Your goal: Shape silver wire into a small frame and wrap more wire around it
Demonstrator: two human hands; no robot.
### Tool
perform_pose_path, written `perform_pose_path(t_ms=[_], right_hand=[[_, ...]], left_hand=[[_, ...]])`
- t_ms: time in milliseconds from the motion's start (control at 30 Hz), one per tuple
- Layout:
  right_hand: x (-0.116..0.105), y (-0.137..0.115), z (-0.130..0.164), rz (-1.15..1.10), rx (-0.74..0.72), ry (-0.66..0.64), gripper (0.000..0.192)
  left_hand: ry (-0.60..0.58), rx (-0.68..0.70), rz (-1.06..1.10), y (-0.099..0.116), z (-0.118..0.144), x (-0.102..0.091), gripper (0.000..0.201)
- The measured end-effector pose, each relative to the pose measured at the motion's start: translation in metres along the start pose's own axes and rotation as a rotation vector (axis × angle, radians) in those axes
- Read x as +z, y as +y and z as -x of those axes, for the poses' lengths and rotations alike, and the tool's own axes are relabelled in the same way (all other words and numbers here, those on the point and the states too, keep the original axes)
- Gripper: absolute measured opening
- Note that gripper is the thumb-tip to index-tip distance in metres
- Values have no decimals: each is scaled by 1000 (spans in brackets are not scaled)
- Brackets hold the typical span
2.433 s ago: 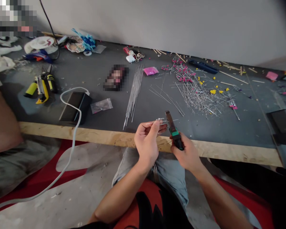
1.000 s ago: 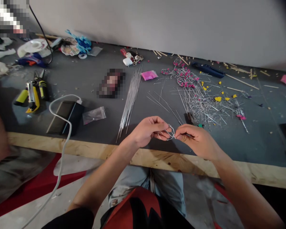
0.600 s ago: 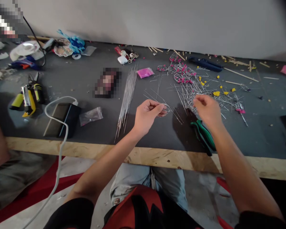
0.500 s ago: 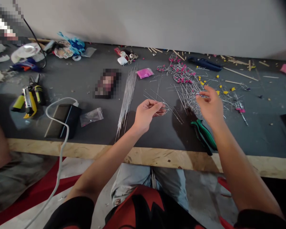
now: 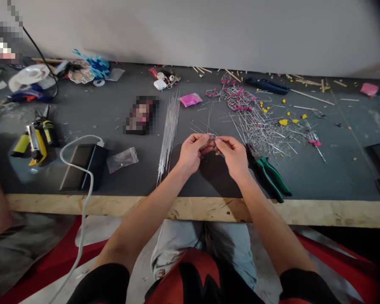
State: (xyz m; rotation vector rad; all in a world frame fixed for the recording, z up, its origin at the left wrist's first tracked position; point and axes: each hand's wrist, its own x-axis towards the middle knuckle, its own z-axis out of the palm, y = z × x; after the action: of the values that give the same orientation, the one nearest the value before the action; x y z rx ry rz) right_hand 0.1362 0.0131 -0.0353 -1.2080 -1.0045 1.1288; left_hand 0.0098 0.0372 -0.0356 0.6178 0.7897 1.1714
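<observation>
**Both hands pinched on a small bent wire above the counter**

At the far left of the counter (image 5: 50,177) lie a yellow-and-black tool (image 5: 34,137) and a dark flat device (image 5: 82,162) with a white cable (image 5: 79,211) trailing off the edge. Next comes a clear plastic bag (image 5: 123,159), then a bundle of straight wires (image 5: 168,131) lying lengthwise just left of the hands.

The left hand (image 5: 190,154) and right hand (image 5: 233,157) meet fingertip to fingertip in the middle, each with its grip narrowed onto a small wire piece (image 5: 211,139) held just above the dark surface. The piece is thin and mostly hidden by the fingers, so its shape cannot be made out.

The likely trouble is a slip: so fine a wire could spring out of either pinch and fall among the loose wires beneath, where it would be hard to pick out again. A cut end could also prick a fingertip if squeezed hard.

Just right of the right hand rest green-handled pliers (image 5: 269,171), jaws pointing away. Beyond them spreads a tangled pile of wires with pink beads (image 5: 259,122), close enough to snag a sleeve or wrist reaching over. A pink packet (image 5: 190,100) lies farther back.
</observation>
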Motion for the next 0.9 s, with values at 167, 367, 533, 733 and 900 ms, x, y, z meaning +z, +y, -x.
perform_pose_path(t_ms=[167, 367, 533, 733, 900], right_hand=[[1, 8, 1, -98, -39, 85, 21], [2, 10, 2, -99, -1, 85, 22], [2, 9, 3, -187, 17, 78, 17], [1, 11, 3, -206, 29, 62, 15], [1, 13, 1, -243, 61, 77, 15]], left_hand=[[-24, 27, -20, -4, -2, 0, 19], [-2, 92, -65, -5, -1, -1, 20], [14, 108, -93, -4, 0, 0, 18], [10, 95, -50, -5, 3, 1, 16], [-4, 58, -15, -5, 5, 2, 17]])
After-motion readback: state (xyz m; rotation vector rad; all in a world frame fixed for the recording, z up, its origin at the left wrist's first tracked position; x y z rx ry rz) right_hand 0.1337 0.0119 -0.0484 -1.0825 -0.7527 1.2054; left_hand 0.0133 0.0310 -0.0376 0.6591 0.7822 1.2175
